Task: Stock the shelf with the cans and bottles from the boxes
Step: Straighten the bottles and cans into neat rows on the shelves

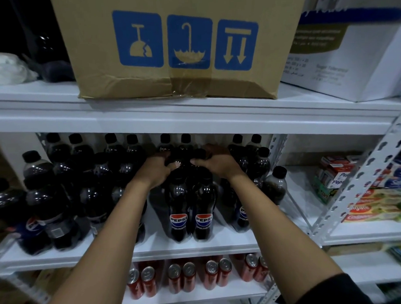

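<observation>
bottles (178,207): dark cola, black caps, upright, crowding the middle shelf (198,245)
cans (183,277): red, upright, paired, bottom centre

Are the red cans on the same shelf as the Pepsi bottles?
No, the red cans stand on the shelf below the one holding the Pepsi bottles.

PEPSI — bottles (178,211); Colgate — cartons (369,208)

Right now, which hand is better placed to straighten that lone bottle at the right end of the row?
Right hand: it grips bottle tops nearest the lone bottle; the left hand sits farther away.
</observation>
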